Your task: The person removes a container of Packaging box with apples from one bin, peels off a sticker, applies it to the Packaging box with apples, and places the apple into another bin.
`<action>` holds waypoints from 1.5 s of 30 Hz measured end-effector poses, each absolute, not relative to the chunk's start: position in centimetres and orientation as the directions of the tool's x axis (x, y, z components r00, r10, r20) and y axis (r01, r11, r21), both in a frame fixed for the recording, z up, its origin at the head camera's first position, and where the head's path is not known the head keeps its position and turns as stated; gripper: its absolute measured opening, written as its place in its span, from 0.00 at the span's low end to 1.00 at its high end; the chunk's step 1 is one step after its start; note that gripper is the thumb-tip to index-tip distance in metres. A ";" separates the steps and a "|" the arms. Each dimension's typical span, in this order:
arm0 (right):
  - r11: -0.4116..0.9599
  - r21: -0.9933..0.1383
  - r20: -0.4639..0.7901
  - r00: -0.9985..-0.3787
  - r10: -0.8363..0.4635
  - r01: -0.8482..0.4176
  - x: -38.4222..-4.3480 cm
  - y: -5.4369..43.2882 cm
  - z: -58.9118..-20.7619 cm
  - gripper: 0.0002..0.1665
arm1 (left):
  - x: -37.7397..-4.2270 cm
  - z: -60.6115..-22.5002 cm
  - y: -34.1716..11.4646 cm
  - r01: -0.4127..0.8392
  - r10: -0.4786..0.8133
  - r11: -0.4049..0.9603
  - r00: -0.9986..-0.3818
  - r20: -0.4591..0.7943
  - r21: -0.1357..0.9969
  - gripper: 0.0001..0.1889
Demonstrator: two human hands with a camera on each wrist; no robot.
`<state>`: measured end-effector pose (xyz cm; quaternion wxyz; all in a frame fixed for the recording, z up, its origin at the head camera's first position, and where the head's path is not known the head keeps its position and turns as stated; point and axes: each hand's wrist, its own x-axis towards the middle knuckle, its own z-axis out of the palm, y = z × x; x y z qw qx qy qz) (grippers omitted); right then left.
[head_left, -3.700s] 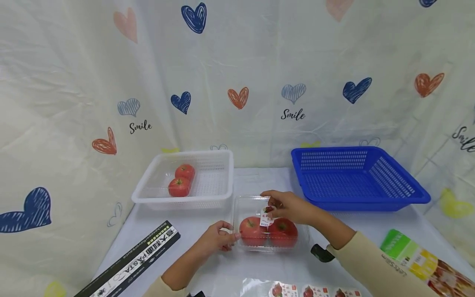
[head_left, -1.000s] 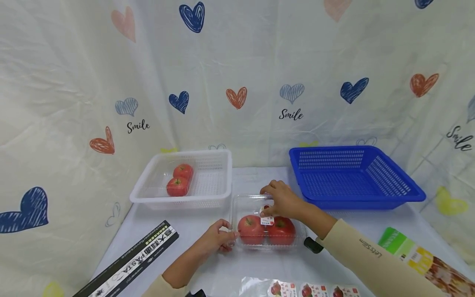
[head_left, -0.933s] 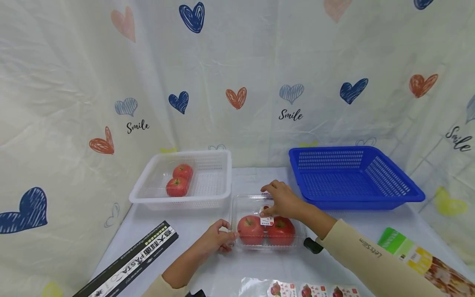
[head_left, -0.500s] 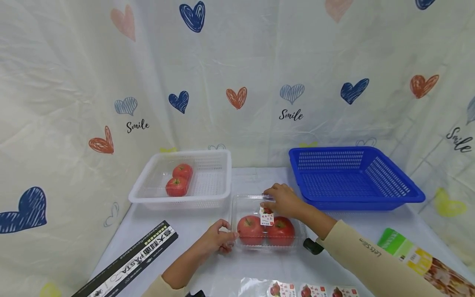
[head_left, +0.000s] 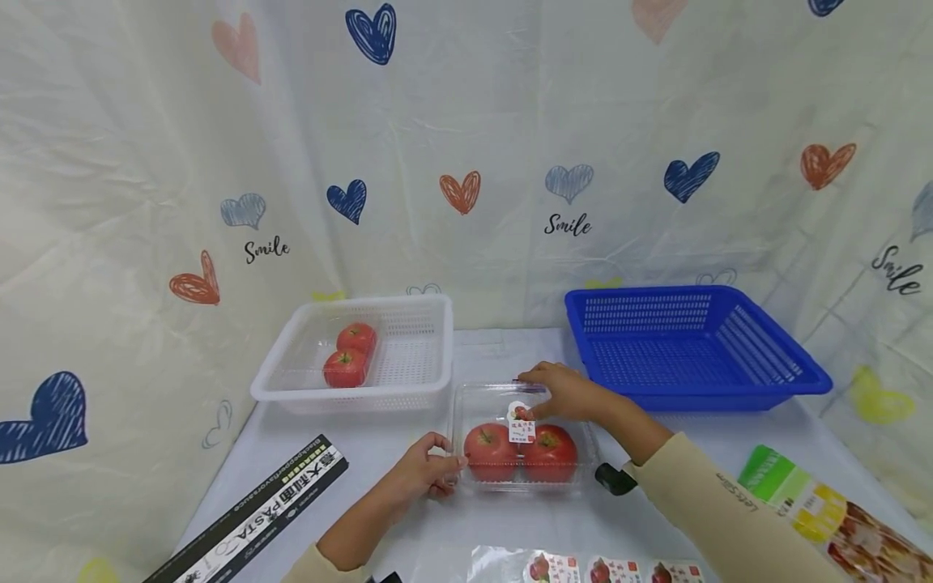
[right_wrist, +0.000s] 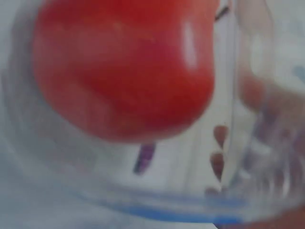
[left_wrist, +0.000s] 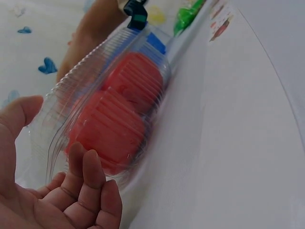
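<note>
A clear plastic clamshell box (head_left: 484, 402) with two red apples (head_left: 490, 451) inside stands on the white table. On its lid, between the apples, lies a small white sticker (head_left: 521, 431) with red fruit print. My left hand (head_left: 424, 465) holds the box's left side; the left wrist view shows the thumb at the rim and curled fingers lower on the wall. My right hand (head_left: 568, 394) lies over the back right of the lid, its fingers reaching the rear edge and the thumb touching the sticker. The right wrist view is blurred, showing one apple through the plastic.
A white basket (head_left: 430, 397) at the back left contains another clear box with two apples. At the back right stands a blue basket (head_left: 700, 401). A pasta box (head_left: 251, 518) lies at left, a green-and-yellow packet (head_left: 816, 506) at right, and a sticker sheet (head_left: 503, 564) in front.
Earlier my right fingers held the sticker at the lid; now it lies flat there. The right thumb has shifted over the sticker to its right side. My left hand has stayed at the box.
</note>
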<state>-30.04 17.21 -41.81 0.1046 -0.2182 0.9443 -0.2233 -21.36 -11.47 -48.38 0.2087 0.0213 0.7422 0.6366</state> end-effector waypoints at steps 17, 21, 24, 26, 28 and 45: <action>0.852 -0.398 -0.168 -0.885 -0.434 -0.342 -28.6 17.5 -41.3 0.61 | -21.3 -48.3 -11.3 -0.223 0.329 0.177 -0.904 -0.272 0.959 0.24; 0.860 -0.378 -0.158 -0.891 -0.425 -0.343 -28.3 17.6 -41.4 0.61 | -21.8 -48.4 -11.6 -0.199 0.345 0.221 -0.900 -0.267 0.955 0.27; 0.845 -0.391 -0.119 -0.891 -0.439 -0.365 -27.5 18.0 -41.2 0.57 | -22.5 -48.3 -12.2 -0.172 0.370 0.281 -0.888 -0.272 0.944 0.29; 0.823 -0.415 -0.078 -0.886 -0.457 -0.388 -26.4 18.4 -41.0 0.53 | -23.0 -48.0 -12.5 -0.169 0.379 0.313 -0.880 -0.286 0.935 0.29; 0.795 -0.441 -0.026 -0.879 -0.475 -0.417 -25.2 18.9 -40.9 0.48 | -23.6 -47.6 -12.7 -0.172 0.373 0.316 -0.882 -0.289 0.933 0.30; 0.014 -0.998 0.028 -0.621 -0.783 -0.064 -14.7 21.1 -44.7 0.20 | -27.8 -49.2 -9.7 -0.091 0.355 0.110 -0.926 -0.125 0.990 0.43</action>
